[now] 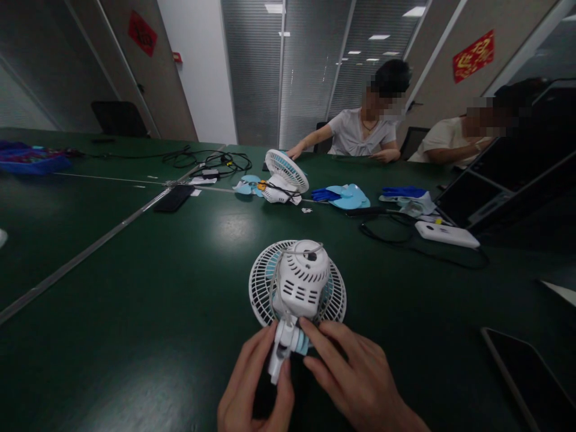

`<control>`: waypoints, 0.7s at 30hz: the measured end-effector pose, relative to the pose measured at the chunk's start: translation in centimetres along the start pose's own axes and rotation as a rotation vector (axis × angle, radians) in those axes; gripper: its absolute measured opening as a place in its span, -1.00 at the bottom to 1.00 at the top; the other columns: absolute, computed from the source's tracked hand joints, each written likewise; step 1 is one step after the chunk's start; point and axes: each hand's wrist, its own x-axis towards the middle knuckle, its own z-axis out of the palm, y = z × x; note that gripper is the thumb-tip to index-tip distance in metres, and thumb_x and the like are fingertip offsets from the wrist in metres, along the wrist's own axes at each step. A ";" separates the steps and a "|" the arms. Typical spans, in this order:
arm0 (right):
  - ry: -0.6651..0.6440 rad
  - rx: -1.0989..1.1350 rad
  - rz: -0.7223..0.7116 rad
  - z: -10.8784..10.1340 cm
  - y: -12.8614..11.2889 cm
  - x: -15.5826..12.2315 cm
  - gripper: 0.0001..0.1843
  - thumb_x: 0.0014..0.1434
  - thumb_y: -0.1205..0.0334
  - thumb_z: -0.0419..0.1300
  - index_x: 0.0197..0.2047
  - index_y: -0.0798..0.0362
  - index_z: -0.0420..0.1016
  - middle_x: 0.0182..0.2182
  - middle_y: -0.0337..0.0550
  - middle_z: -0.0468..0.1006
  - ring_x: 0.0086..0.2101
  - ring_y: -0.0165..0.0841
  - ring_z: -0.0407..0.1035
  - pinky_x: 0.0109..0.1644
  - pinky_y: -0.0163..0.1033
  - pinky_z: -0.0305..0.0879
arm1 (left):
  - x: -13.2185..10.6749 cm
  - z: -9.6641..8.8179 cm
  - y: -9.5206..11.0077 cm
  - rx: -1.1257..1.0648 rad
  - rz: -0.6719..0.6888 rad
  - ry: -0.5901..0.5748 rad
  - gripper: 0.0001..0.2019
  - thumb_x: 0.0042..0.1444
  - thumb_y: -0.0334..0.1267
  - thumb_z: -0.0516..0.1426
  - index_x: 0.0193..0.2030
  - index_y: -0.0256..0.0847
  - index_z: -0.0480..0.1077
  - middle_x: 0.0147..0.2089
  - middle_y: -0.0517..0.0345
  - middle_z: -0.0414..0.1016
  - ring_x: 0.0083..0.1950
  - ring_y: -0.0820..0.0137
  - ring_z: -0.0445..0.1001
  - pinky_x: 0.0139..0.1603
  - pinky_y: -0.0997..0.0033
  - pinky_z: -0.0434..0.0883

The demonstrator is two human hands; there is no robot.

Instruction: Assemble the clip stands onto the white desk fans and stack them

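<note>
In the head view a small white fan (303,282) lies face down on the dark green table, its motor housing up and its round grille flat beneath. A thin grey cord loops over the housing. At the fan's near end is a white clip-like mount (279,355), pinched between the thumb and fingers of my left hand (252,384). Beside the mount sits a light blue knob (300,342). The index finger and thumb of my right hand (355,372) close on that knob from the right.
Farther off stand a second white fan (281,189) and light blue fan blades (351,196). Black cables (207,159), a black phone (174,198) and a white power strip (447,234) lie about. Another phone (531,378) is near right. Two people (363,132) sit across the table.
</note>
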 end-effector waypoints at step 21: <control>0.028 0.080 -0.063 0.2 -0.4 -0.1 -0.74 0.52 0.38 0.12 0.13 0.16 0.60 -0.27 -0.13 0.69 -0.32 -0.40 0.64 -0.20 -0.34 0.55 | 0.1 0.1 0.5 -0.011 -0.001 0.013 -0.66 0.35 -0.32 0.16 0.23 -0.10 0.52 0.20 0.01 0.61 0.19 0.28 0.64 0.23 0.34 0.61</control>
